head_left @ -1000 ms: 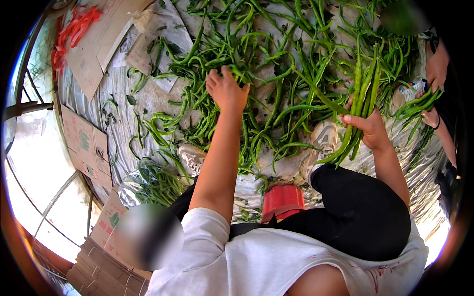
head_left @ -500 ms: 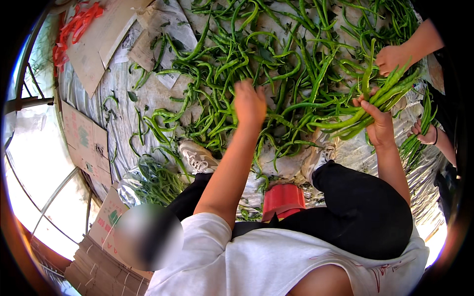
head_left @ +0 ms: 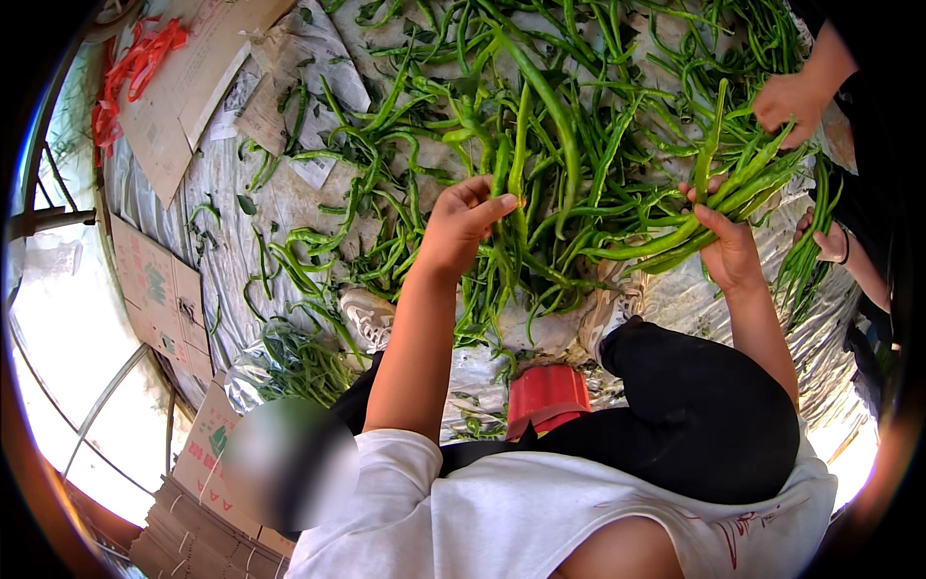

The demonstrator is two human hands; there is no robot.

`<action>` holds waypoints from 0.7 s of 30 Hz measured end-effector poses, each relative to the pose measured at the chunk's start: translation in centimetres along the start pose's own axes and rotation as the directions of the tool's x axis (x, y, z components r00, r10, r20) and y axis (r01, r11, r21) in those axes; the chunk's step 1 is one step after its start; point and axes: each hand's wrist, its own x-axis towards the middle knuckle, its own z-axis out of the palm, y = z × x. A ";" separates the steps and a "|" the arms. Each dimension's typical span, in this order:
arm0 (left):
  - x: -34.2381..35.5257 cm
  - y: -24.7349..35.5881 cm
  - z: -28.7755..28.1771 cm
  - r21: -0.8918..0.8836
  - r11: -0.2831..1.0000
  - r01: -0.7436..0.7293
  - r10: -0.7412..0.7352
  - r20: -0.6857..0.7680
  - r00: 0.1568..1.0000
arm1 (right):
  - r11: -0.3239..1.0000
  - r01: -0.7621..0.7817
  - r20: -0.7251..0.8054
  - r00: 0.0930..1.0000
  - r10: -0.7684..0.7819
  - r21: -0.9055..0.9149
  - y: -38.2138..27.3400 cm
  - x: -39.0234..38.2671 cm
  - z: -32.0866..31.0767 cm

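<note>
Long, thin green chili peppers (head_left: 386,174) lie in a wide tangled spread before me. My left hand (head_left: 461,220) is closed, pinching a few green chili peppers (head_left: 521,145) that stand up from its fingertips over the spread. In my right hand (head_left: 730,249) is a bunch of long green chili peppers (head_left: 748,188), fanned out to both sides, with one pepper upright by the thumb. The palm side of that grip is partly hidden by the peppers.
At the right another person's hand (head_left: 793,104) reaches over the peppers; a lower hand (head_left: 828,241) holds a bunch. A red plastic stool or tub (head_left: 548,391) sits between my legs. Left are cardboard sheets (head_left: 178,87), red ribbon (head_left: 145,63) and a clear bag (head_left: 256,372) by more peppers.
My left hand has drawn back from the pile toward me and slightly left, now with peppers between its fingers. My right hand keeps its bunch almost in place. The neighbour's upper hand shifted slightly.
</note>
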 end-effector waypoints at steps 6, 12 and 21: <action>-0.4 1.8 -0.5 -0.134 0.982 -0.136 0.147 0.082 0.986 | 1.000 0.001 -0.039 0.999 -0.002 -0.023 -0.1 -0.2 0.4; -0.3 1.7 0.7 -0.197 0.965 -0.170 0.182 0.044 0.982 | 0.999 -0.014 -0.125 0.992 0.018 0.033 0.3 -0.2 0.0; 0.7 0.3 -0.3 0.273 0.914 -0.301 0.336 -0.091 0.938 | 0.985 -0.099 -0.043 0.993 0.106 0.140 0.2 0.0 -0.1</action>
